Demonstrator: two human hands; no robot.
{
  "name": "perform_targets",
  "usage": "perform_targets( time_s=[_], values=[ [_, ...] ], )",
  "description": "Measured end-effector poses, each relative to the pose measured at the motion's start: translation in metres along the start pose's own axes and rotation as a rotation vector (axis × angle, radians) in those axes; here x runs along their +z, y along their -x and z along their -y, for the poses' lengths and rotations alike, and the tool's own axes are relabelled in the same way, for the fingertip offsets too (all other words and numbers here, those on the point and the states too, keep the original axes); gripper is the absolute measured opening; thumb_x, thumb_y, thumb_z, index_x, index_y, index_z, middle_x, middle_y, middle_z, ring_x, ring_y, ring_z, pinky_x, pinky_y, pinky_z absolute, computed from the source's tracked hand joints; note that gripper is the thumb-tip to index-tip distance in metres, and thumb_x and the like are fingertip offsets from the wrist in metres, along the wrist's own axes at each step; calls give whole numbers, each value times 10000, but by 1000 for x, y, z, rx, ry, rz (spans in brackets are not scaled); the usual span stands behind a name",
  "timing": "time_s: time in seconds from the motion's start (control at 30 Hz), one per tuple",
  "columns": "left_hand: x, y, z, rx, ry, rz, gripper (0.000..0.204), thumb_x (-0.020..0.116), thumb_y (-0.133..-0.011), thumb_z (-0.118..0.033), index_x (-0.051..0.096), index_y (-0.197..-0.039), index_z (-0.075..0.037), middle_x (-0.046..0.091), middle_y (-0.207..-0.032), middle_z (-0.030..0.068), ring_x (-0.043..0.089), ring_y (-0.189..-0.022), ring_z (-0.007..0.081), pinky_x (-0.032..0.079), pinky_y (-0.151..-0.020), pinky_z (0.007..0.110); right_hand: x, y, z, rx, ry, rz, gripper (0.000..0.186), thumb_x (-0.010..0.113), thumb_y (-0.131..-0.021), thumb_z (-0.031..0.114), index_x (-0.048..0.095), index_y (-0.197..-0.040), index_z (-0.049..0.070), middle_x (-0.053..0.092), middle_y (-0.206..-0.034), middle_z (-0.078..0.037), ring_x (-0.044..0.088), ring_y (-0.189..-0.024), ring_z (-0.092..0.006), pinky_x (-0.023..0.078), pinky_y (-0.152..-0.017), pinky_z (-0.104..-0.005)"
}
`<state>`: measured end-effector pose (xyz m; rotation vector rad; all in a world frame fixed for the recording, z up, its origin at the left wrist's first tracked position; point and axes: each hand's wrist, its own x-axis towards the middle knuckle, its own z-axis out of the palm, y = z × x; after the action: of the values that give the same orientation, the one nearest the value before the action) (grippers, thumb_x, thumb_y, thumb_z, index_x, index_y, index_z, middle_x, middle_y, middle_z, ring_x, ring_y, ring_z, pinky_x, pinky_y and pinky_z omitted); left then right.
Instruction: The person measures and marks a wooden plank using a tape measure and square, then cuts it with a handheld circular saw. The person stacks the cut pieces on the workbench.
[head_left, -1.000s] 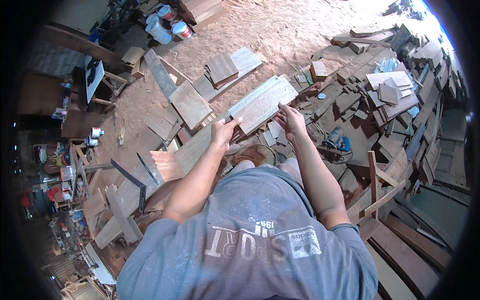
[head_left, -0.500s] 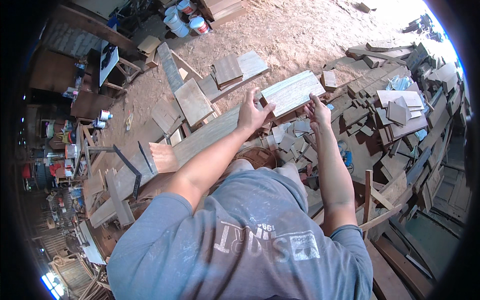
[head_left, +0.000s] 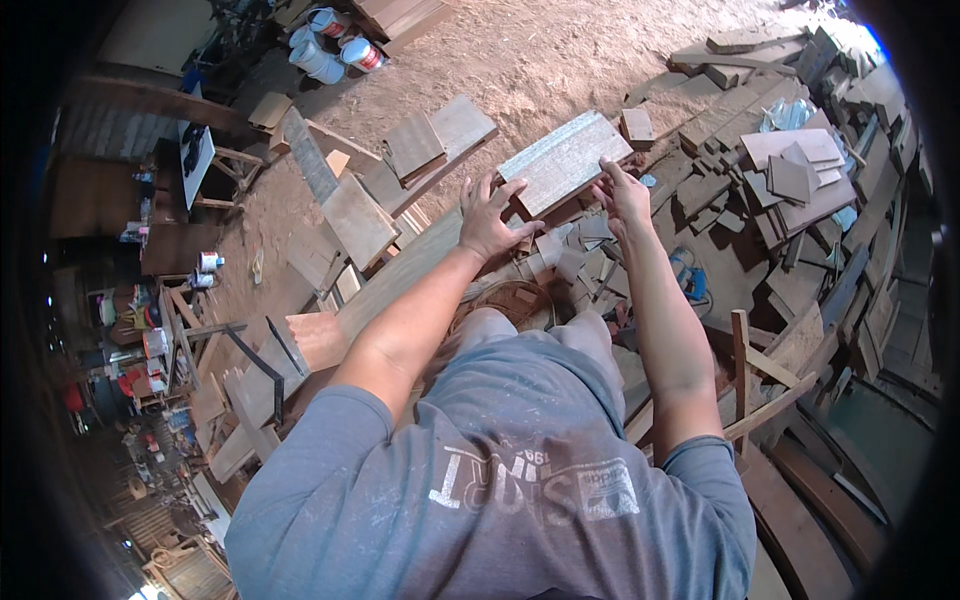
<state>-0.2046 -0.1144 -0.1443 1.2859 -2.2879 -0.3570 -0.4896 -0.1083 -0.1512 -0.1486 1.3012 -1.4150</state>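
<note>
A short, pale-grained wooden board (head_left: 565,162) lies ahead of me at the far end of a long plank. My right hand (head_left: 624,198) pinches its right end between thumb and fingers. At the board's left end is my left hand (head_left: 488,218), thumb and fingers spread apart, fingertips against or very close to the edge. The long plank (head_left: 400,275) slants from the lower left up to the board, partly under my left forearm. Just right of the board's far corner sits a small wood block (head_left: 637,128).
Left of the plank lie flat board pieces (head_left: 360,222) and a stacked pair (head_left: 415,148). Heaped offcuts (head_left: 720,195) and leaning planks fill the right side. A woven basket (head_left: 515,305) stands near my knees. White buckets (head_left: 318,60) are at the far left, beyond sawdust-covered ground.
The view has shifted slightly. My left hand's fingers have spread wider at the board's left end, and the thumb has come off its near edge. The right hand keeps its pinch.
</note>
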Motion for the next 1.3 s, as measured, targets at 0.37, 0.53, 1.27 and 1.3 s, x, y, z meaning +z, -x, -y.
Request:
perform_targets(
  time_s=[0.37,0.53,1.27,1.3],
  values=[
    [3,-1,3,41,-54,-10,881,949,-717,-635,582,-1436,-284,477,-1572,240,416,-1510,469,222,-1292,671,8,8,1,-19,24,-51,358,864,-986,242,761,-1194,-32,708,-947,-5,663,-818,-54,612,-710,-199],
    [7,-2,7,50,43,8,881,1019,-718,-442,547,-1442,-273,522,-1461,229,536,-1339,466,444,-1154,617,5,22,-9,-48,-55,-62,665,850,-1004,293,582,-1472,-96,716,-1200,-115,703,-982,-136,619,-835,-246],
    [-28,17,36,26,-17,200,1141,948,-846,-507,161,-1606,-182,452,-1470,141,514,-1368,291,408,-1182,507,-464,-160,-502,425,1217,-155,619,635,-1055,346,536,-1575,26,362,-1729,-289,396,-1589,-443,350,-1312,-477],
    [-32,22,36,12,-30,205,1128,944,-851,-493,165,-1607,-182,441,-1472,138,515,-1364,292,412,-1179,503,-469,-143,-512,327,1252,-180,642,645,-1049,336,506,-1595,28,403,-1704,-284,394,-1592,-431,349,-1315,-474]
  ],
)
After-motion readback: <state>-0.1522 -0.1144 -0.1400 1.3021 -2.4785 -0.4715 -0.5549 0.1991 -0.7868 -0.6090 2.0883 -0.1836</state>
